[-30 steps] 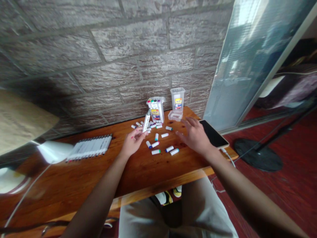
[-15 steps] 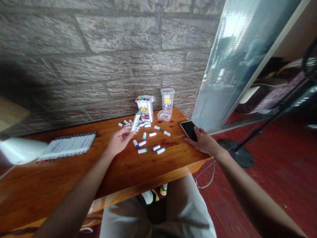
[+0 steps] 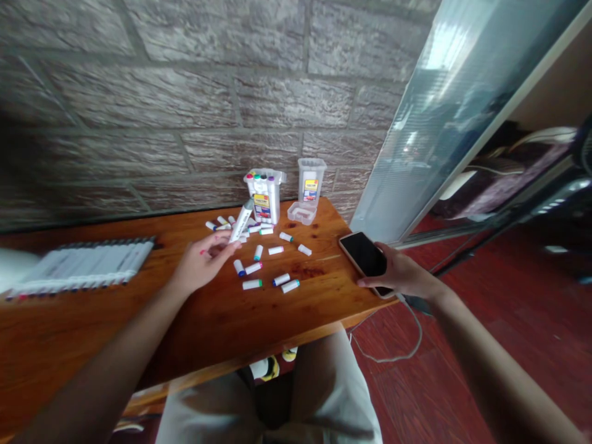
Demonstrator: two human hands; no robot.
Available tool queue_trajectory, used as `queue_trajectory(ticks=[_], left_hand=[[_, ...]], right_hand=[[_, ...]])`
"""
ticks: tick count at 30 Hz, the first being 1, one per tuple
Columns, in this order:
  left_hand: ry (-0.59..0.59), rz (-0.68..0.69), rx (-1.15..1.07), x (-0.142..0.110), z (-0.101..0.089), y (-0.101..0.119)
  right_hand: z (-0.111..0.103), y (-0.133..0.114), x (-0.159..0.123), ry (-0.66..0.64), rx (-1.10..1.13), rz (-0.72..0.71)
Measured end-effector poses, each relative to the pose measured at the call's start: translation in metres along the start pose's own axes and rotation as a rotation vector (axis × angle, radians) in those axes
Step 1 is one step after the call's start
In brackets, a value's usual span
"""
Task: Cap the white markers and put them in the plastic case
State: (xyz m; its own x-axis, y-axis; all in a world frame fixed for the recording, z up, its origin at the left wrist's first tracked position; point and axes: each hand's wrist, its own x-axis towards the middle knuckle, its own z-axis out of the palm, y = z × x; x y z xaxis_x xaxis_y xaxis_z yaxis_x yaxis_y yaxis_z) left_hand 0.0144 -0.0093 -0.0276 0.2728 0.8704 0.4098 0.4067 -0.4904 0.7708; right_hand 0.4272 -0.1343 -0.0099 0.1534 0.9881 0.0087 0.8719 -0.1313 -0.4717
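Observation:
Between the thumb and fingers of my left hand (image 3: 202, 262) is a white marker (image 3: 242, 222), tilted, its grey end pointing up and away. My right hand (image 3: 401, 271) grips a smartphone (image 3: 364, 253) with a dark screen at the table's right edge, thumb on its near left side and fingers across its right side. Several loose marker caps (image 3: 276, 250) lie scattered on the wooden table between the hands. Behind them, a clear case of markers (image 3: 265, 200) with coloured tops stands upright near the wall.
A second clear case (image 3: 311, 179) stands to the right, with a clear lid (image 3: 302, 213) in front. A row of white markers (image 3: 87, 266) lies at the left. A cable (image 3: 419, 339) hangs from the table's right edge above the red floor. A brick wall (image 3: 208, 105) backs the table (image 3: 213, 327).
The view has shifted slightly to the right. My right hand has moved the phone toward me and the table's right edge. My left hand still holds the marker.

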Motion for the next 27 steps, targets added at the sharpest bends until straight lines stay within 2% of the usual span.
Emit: queue_trajectory(ticks=[3,6,8,11,16,21,27], left_hand=[[0.020,-0.002,0.032,0.001,0.000,-0.005],[0.014,0.000,0.083,0.001,-0.002,-0.012],[0.014,-0.006,0.099,0.001,-0.002,-0.015],[0.022,-0.028,0.107,0.001,-0.001,-0.014],[0.008,-0.076,0.139,0.002,0.001,-0.011],[0.006,-0.073,0.169,0.002,0.000,-0.015],[0.029,-0.060,0.148,0.002,-0.002,-0.015]], right_hand=[[-0.012,0.004,-0.006,-0.111,0.235,-0.024],[-0.014,0.008,-0.020,-0.224,0.566,0.037],[-0.012,0.012,-0.034,-0.211,0.805,0.153],[-0.008,0.018,-0.058,-0.119,1.100,0.300],[-0.001,0.015,-0.091,-0.115,1.290,0.240],[0.016,-0.005,-0.107,-0.258,1.473,0.208],[0.028,-0.027,-0.116,-0.351,1.628,0.288]])
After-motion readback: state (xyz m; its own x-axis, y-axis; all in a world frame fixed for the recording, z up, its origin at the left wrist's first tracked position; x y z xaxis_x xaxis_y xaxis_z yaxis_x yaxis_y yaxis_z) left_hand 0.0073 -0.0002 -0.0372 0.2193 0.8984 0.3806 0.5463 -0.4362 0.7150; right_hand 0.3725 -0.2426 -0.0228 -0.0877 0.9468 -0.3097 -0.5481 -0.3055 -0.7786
